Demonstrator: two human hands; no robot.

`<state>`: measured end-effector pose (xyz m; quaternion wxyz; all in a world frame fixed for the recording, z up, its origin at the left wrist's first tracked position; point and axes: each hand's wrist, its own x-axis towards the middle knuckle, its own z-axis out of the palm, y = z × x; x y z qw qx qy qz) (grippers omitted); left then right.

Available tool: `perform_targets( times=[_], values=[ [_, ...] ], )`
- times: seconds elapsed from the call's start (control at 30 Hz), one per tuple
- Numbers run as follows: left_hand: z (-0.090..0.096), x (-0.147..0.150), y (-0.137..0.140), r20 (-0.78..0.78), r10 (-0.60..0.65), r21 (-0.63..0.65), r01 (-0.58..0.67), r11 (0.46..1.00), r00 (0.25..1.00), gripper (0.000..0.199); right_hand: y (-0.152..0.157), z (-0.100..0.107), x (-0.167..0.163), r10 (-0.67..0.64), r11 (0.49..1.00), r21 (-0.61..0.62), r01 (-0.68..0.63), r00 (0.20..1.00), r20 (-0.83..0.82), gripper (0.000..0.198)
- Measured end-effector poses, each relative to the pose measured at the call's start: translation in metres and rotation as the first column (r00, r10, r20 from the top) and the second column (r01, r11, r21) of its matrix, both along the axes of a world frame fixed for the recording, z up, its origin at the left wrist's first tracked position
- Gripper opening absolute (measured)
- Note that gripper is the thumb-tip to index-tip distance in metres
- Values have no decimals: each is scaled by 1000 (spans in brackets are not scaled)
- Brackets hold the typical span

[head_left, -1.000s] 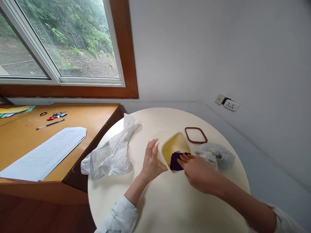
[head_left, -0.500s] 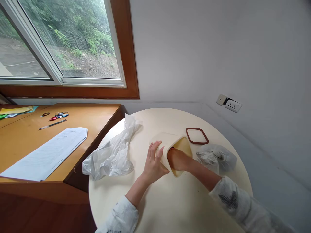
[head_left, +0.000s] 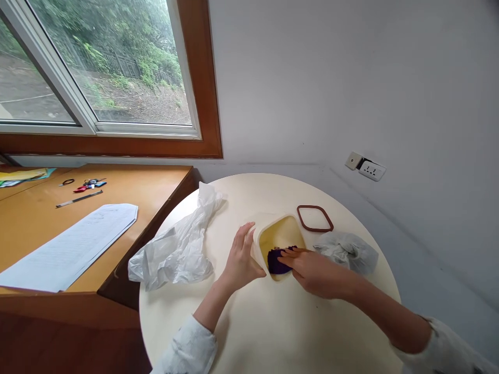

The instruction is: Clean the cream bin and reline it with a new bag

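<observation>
A cream square bin (head_left: 283,226) with rounded corners lies tilted on the round table, its mouth facing me. My left hand (head_left: 242,257) clasps its left side, fingers along the outer wall and thumb near the lower rim. Just inside the mouth is a dark purple, soft-looking folded bundle (head_left: 276,262), perhaps cloth or plastic. The fingers of my right hand (head_left: 315,270) close over the bundle's right part, with the thumb side partly hidden. Behind the bin to the right lies a brown rounded-square ring (head_left: 315,218).
A crumpled white plastic bag (head_left: 183,244) lies on the table's left, and a knotted translucent bag (head_left: 349,252) on its right. The round table (head_left: 265,332) stands beside a wooden desk (head_left: 156,182) with papers (head_left: 78,249), a pen (head_left: 79,199) and keys (head_left: 91,184).
My right hand has come out from deep inside the bin towards its mouth, and the purple bundle now shows under its fingers. The bin's mouth has turned more towards me; my left hand keeps its hold.
</observation>
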<state>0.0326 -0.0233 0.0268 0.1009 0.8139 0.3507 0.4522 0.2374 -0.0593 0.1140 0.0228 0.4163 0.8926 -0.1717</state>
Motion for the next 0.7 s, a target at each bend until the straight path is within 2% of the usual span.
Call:
perform_targets(
  times=[0.1, 0.17, 0.23, 0.37, 0.43, 0.57, 0.7],
  values=[
    [9, -3, -2, 68, -51, -169, 61, 984, 996, 113, -16, 11, 9, 19, 999, 46, -17, 999, -41, 47],
    [14, -5, -4, 130, -58, -256, 90, 963, 990, 115, -20, 10, 10, 27, 993, 119, -19, 997, -69, 49],
    [17, -7, -6, 186, -50, -313, 107, 944, 981, 116, -19, 3, 8, 61, 972, 230, -40, 995, -84, 49],
    [15, -12, -6, 235, -11, -396, 106, 912, 972, 114, -8, -16, 3, 150, 896, 434, -96, 985, -90, 46],
    [10, -10, -7, 229, 26, -380, 64, 923, 973, 107, -2, -24, 0, 164, 862, 500, -85, 980, -116, 43],
    [-4, 4, -8, 206, 89, -215, -44, 976, 974, 90, 4, -37, -15, 109, 813, 581, 32, 972, -208, 37],
    [-14, 19, -7, 255, 222, -139, -191, 972, 941, 99, 5, -46, -46, 6, 790, 575, 214, 935, -356, 37]
  ],
)
